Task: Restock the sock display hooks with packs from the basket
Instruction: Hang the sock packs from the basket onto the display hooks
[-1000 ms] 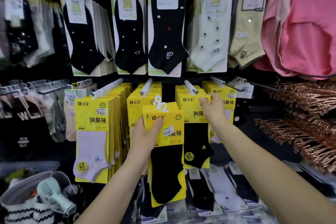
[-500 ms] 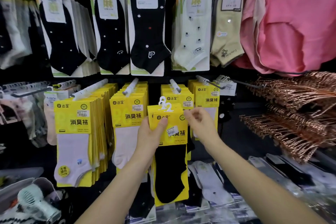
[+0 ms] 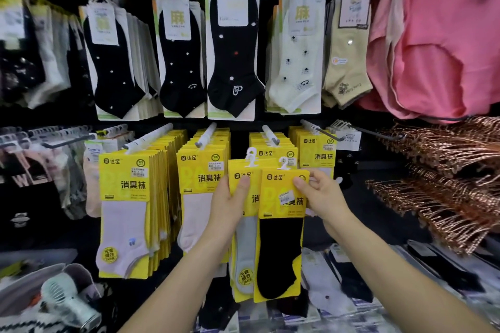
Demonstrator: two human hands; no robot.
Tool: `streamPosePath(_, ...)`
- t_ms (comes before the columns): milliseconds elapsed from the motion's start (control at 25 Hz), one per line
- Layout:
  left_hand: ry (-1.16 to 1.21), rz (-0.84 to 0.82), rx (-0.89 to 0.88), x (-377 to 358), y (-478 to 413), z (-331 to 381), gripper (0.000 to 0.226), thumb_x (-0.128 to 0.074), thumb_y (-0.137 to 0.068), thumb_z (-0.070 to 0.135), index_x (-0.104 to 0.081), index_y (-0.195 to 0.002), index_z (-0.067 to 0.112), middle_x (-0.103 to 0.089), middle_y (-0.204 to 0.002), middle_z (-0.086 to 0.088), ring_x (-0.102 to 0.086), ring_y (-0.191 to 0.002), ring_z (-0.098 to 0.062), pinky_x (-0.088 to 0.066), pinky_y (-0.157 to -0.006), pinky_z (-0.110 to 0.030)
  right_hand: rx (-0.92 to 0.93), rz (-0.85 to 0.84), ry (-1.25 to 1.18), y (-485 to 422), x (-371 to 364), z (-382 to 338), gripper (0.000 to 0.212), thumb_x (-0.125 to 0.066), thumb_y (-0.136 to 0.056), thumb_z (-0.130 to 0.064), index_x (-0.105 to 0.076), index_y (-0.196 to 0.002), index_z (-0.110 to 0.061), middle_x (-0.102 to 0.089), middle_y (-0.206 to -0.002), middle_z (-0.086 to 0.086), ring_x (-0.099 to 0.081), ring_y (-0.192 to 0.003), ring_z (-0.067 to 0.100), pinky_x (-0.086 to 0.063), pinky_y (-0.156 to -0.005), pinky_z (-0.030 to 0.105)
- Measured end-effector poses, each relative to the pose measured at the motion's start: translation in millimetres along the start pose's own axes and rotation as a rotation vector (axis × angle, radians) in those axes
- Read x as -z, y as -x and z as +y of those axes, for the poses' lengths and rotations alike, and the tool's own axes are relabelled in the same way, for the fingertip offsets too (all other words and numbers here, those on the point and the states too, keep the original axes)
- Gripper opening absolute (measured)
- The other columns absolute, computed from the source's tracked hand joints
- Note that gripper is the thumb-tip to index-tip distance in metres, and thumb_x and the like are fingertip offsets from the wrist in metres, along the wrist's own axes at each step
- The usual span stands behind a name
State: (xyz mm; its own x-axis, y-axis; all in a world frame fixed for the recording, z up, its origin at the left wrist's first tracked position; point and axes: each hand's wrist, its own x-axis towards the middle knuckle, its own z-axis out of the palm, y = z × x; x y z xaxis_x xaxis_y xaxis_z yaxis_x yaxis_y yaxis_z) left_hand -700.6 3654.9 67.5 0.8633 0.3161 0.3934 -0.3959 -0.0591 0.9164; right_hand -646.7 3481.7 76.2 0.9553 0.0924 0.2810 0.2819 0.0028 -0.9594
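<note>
Left hand (image 3: 230,205), right hand (image 3: 322,197): packs (image 3: 281,251), seemingly unhooked.

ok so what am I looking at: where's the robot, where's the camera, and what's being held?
No robot: the two grips are a person's bare hands. One view only, from a wide-angle camera worn on the head, so the arms enter from below. It faces a shop wall, not a table: yellow sock packs hang on hooks, other socks hang above, pink garments and copper-coloured hangers sit to the right. The left grip holds a yellow pack with a pale grey sock; the right grip pinches the top of a black-sock pack overlapping it in front. Neither is on a hook yet. I cannot make out the basket.
</note>
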Motion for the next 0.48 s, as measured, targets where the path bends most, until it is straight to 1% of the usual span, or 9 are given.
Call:
streamPosePath(40,0.009,0.021,0.005,4.1,-1.3,-0.5,0.006,-0.050,-0.095,0.033,-0.055,-0.097,0.034,-0.064,-0.102,0.018,-0.060,-0.095,0.005,-0.049,-0.074,-0.014,-0.028,0.026,0.021,-3.1,2.0,1.6,0.027,-0.059,-0.092,-0.019,-0.057,-0.117,-0.013,-0.067,-0.113,0.011,-0.064,-0.102,0.023,-0.055,-0.081,0.044)
streamPosePath(80,0.010,0.039,0.005,7.9,-2.3,-0.1,0.006,-0.049,-0.095,0.033,-0.054,-0.097,0.034,-0.063,-0.104,0.016,-0.059,-0.096,0.004,-0.048,-0.072,-0.012,-0.053,0.049,0.048,-6.8,4.7,3.3,0.037,-0.058,-0.092,-0.022,-0.052,-0.127,-0.010,-0.063,-0.121,0.013,-0.060,-0.111,0.029,-0.053,-0.083,0.046)
streamPosePath(120,0.006,0.058,-0.003,11.7,-3.6,0.2,0.007,-0.048,-0.095,0.032,-0.054,-0.098,0.033,-0.063,-0.105,0.015,-0.058,-0.095,0.005,-0.048,-0.068,-0.009,-0.066,0.073,0.062,-10.8,7.6,3.7,0.045,-0.058,-0.092,-0.024,-0.047,-0.133,-0.008,-0.059,-0.127,0.015,-0.056,-0.117,0.032,-0.052,-0.086,0.048)
streamPosePath(160,0.004,0.078,-0.014,15.5,-4.5,0.8,0.008,-0.048,-0.096,0.031,-0.054,-0.101,0.032,-0.063,-0.104,0.016,-0.058,-0.094,0.005,-0.047,-0.065,-0.007,-0.067,0.100,0.066,-15.4,10.4,3.4,0.048,-0.058,-0.092,-0.025,-0.045,-0.135,-0.008,-0.056,-0.130,0.015,-0.054,-0.120,0.031,-0.050,-0.090,0.048)
streamPosePath(240,0.007,0.115,-0.024,22.2,-6.2,1.0,0.010,-0.048,-0.096,0.030,-0.055,-0.103,0.031,-0.063,-0.102,0.016,-0.059,-0.092,0.004,-0.047,-0.063,-0.007,-0.054,0.148,0.088,-23.5,13.2,1.7,0.046,-0.057,-0.093,-0.024,-0.046,-0.134,-0.007,-0.055,-0.131,0.014,-0.053,-0.119,0.027,-0.049,-0.094,0.045)
streamPosePath(320,0.014,0.126,-0.027,27.6,-7.2,1.4,0.010,-0.048,-0.096,0.030,-0.056,-0.102,0.030,-0.065,-0.101,0.014,-0.063,-0.087,0.004,-0.049,-0.062,-0.010,-0.031,0.181,0.112,-31.0,10.5,-2.6,0.043,-0.057,-0.093,-0.022,-0.046,-0.132,-0.006,-0.056,-0.129,0.013,-0.054,-0.112,0.020,-0.047,-0.093,0.037)
streamPosePath(400,0.017,0.133,-0.034,31.9,-8.5,1.7,0.010,-0.049,-0.096,0.030,-0.056,-0.102,0.028,-0.066,-0.099,0.013,-0.064,-0.082,0.008,-0.049,-0.059,-0.008,-0.008,0.180,0.125,-39.4,2.8,-8.7,0.048,-0.057,-0.093,-0.022,-0.043,-0.136,-0.007,-0.055,-0.131,0.013,-0.054,-0.116,0.022,-0.045,-0.097,0.036)
streamPosePath(440,0.009,0.135,-0.038,33.7,-9.2,1.6,0.011,-0.049,-0.096,0.030,-0.056,-0.103,0.027,-0.066,-0.100,0.012,-0.064,-0.083,0.009,-0.049,-0.061,-0.008,0.003,0.173,0.140,-43.7,-2.4,-12.2,0.050,-0.057,-0.093,-0.023,-0.041,-0.138,-0.008,-0.053,-0.132,0.012,-0.052,-0.120,0.023,-0.043,-0.099,0.036)
streamPosePath(480,-0.001,0.136,-0.040,35.3,-9.7,1.5,0.014,-0.049,-0.096,0.031,-0.056,-0.106,0.026,-0.066,-0.103,0.011,-0.064,-0.088,0.006,-0.049,-0.065,-0.010,0.015,0.166,0.165,-48.2,-7.8,-14.7,0.051,-0.057,-0.093,-0.024,-0.040,-0.138,-0.007,-0.053,-0.131,0.011,-0.051,-0.119,0.022,-0.043,-0.097,0.034)
